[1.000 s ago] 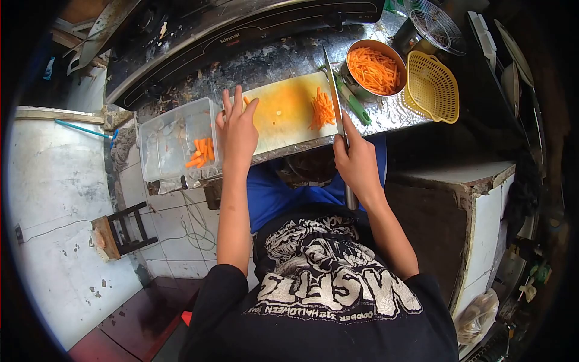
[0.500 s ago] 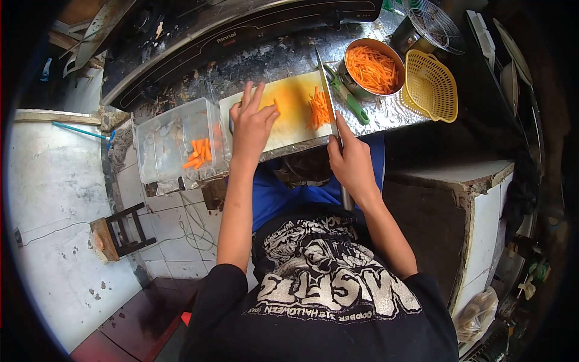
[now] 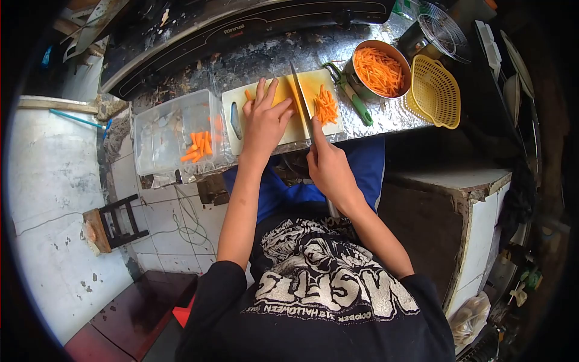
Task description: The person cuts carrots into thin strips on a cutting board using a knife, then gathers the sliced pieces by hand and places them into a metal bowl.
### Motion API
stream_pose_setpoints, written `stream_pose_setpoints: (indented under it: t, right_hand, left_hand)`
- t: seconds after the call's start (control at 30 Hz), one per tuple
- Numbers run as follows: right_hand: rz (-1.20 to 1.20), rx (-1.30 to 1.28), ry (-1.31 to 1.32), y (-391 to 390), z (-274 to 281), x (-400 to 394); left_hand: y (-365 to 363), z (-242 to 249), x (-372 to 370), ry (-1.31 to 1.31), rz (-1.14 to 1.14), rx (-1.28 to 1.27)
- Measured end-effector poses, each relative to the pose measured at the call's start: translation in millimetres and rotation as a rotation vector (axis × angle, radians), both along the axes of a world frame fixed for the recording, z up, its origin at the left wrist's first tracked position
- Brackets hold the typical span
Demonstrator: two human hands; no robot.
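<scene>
My left hand (image 3: 264,120) lies on the pale cutting board (image 3: 232,102), fingers spread over a carrot piece (image 3: 248,95); whether it grips the piece stays hidden. My right hand (image 3: 326,166) holds a long knife (image 3: 300,96) by the handle, the blade pointing away across the board's middle, right beside my left fingers. A pile of carrot sticks (image 3: 326,107) sits on the board's right part. A clear plastic tub (image 3: 175,130) with a few carrot chunks (image 3: 198,146) stands left of the board.
A metal bowl (image 3: 380,67) full of carrot strips stands right of the board, with a green-handled peeler (image 3: 356,102) beside it. A yellow plastic basket (image 3: 435,92) and a wire strainer (image 3: 445,27) sit further right. A gas stove (image 3: 229,30) runs behind the foil-covered counter.
My left hand came from the tub's edge onto the board with a carrot piece. The knife and my right hand slid left, from the board's right edge to its middle.
</scene>
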State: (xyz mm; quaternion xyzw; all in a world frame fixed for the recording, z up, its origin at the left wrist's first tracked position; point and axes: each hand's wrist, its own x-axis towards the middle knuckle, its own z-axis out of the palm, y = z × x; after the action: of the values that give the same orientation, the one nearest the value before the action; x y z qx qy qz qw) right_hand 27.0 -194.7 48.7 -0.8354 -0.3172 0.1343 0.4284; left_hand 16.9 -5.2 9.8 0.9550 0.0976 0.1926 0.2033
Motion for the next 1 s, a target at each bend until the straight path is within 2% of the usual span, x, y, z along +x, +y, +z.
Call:
stream_pose_setpoints:
  t: [0.1,0.43,0.5,0.57,0.83,1.0]
  right_hand:
    - [0.013,-0.049,-0.047,4,-6,-2]
    - [-0.001,-0.233,-0.007,2,7,-1]
    - [-0.033,-0.324,0.083,4,11,0]
    - [-0.020,-0.258,0.012,-3,-2,2]
    - [-0.051,-0.255,0.039,1,6,-5]
    - [0.051,-0.257,-0.080,2,12,-1]
  left_hand:
    - [-5,-2,-2,0.012,0.031,-0.048]
    - [-20,-24,1,-0.270,0.151,-0.092]
    - [-20,-26,1,-0.307,0.168,-0.083]
    - [-20,-28,0,-0.311,0.173,-0.066]
    - [-17,-24,-2,-0.250,0.147,-0.093]
    - [-14,-19,-4,-0.214,0.130,-0.138]
